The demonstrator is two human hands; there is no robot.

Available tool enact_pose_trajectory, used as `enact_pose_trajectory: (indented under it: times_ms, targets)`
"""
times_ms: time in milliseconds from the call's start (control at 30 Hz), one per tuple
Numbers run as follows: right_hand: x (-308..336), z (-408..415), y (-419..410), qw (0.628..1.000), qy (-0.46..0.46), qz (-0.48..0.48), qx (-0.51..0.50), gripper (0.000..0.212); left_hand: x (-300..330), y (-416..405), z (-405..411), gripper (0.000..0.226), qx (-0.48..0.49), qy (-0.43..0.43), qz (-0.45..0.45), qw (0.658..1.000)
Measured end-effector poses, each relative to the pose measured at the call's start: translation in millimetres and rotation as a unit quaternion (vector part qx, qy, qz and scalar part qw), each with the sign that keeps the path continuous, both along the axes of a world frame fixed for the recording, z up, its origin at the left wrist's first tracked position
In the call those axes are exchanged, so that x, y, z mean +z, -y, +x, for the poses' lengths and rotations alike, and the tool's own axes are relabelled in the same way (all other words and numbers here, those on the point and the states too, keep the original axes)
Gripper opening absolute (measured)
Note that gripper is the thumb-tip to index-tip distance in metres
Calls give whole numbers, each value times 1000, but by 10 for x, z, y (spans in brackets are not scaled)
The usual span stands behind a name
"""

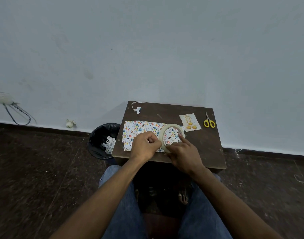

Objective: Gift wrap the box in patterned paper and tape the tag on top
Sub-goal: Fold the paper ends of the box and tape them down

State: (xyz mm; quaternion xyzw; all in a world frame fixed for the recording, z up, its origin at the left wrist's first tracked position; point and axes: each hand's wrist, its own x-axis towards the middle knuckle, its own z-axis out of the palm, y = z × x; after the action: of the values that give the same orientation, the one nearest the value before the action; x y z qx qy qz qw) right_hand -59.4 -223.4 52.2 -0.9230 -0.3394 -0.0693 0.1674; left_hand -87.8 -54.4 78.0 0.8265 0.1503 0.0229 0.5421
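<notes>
Patterned paper (139, 129) with coloured dots lies on the small dark table (204, 145); whether a box is under it I cannot tell. A cream roll of tape (172, 126) stands tilted over the paper. My right hand (184, 156) holds the roll at its lower rim, index finger stretched along the inside. My left hand (145, 146) has its fingers curled and pinches at the roll's left edge. The gift tag (190, 122), a pale card with yellow print, lies on the table to the right of the paper.
Yellow-handled scissors (209, 121) lie at the table's back right. Scraps of tape and paper (137, 107) sit at the back left corner. A black bin (102, 140) with paper scraps stands on the floor left of the table. A wall is close behind.
</notes>
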Motion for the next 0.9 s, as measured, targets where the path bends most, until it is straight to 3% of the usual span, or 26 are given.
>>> enact_pose_trajectory:
  times_ms: [200, 367, 700, 900]
  targets:
    - [6, -44, -53, 986, -113, 98, -73, 9, 66, 61, -2, 23, 51, -37, -162, 985]
    - [-32, 10, -47, 980, -135, 125, -72, 10, 120, 49, -19, 20, 84, -56, -260, 960]
    - [-47, 31, -10, 984, -137, 101, -52, 7, 58, 34, 6, 10, 66, -71, -237, 967]
    - [92, 31, 1, 992, -119, 13, -38, 25, 19, 0, 7, 15, 42, -37, -137, 989]
